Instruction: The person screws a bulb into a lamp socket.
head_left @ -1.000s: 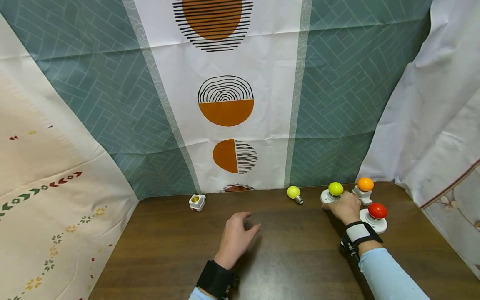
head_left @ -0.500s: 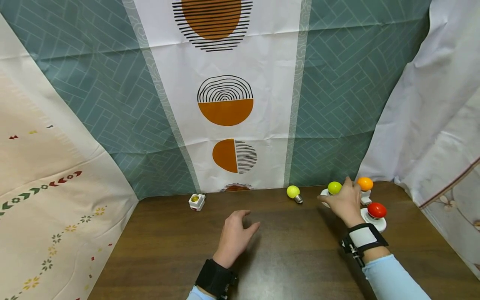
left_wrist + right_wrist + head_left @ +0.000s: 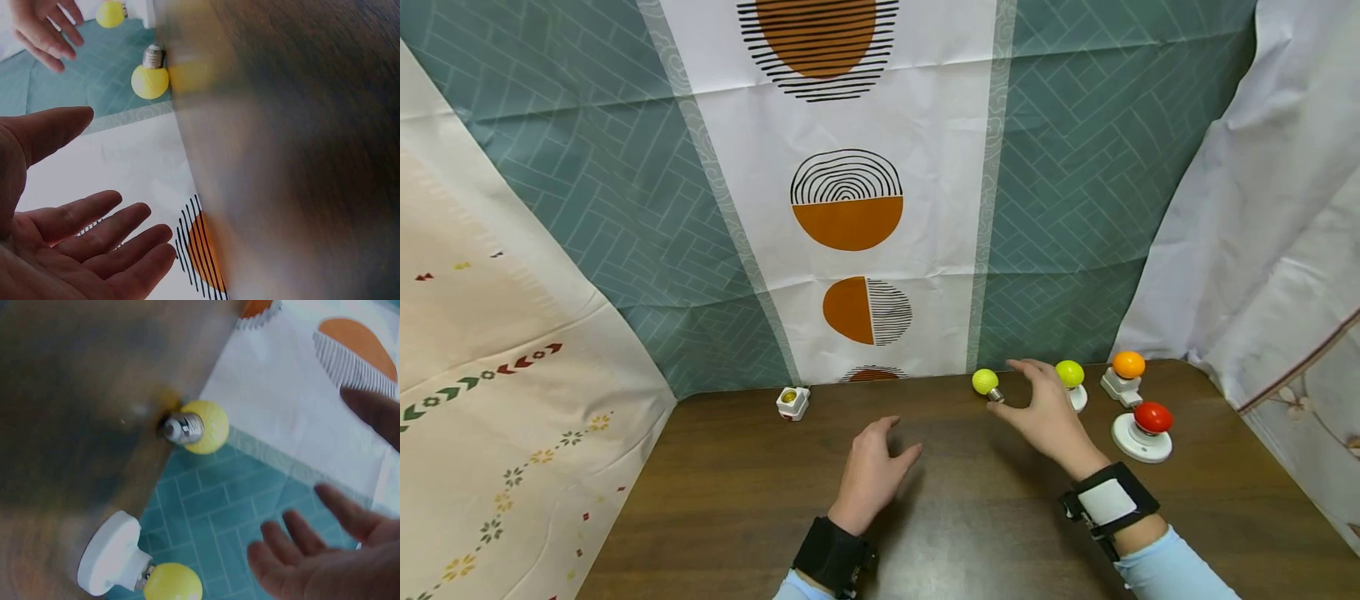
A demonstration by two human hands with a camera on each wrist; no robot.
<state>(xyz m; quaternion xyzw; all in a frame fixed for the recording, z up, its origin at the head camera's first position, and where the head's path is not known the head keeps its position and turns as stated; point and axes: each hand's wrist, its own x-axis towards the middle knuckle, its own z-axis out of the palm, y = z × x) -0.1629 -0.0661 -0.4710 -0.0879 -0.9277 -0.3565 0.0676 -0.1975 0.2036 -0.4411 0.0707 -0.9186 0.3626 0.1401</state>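
Observation:
A loose yellow-green light bulb (image 3: 985, 382) lies on its side near the table's back edge, its metal screw base pointing right and towards me. My right hand (image 3: 1047, 417) hovers just right of it, thumb and fingers spread and holding nothing. Behind that hand, another yellow-green bulb (image 3: 1070, 373) stands in a round white lamp holder (image 3: 1078, 398), partly covered in the head view. In the right wrist view the loose bulb (image 3: 206, 427) is apart from the fingers. Above the table's middle, my left hand (image 3: 871, 475) is held with relaxed fingers, touching nothing.
An orange bulb (image 3: 1128, 364) sits in a square white holder (image 3: 1122, 387) at the back right. Nearer me, a red bulb (image 3: 1152, 417) stands in a round white holder (image 3: 1142, 442). A white socket without a bulb (image 3: 793, 403) lies at the back left. Curtains (image 3: 1060, 208) hang behind.
My right hand has let go of the round holder with the yellow-green bulb and moved left towards the loose bulb. The left hand has stayed in place.

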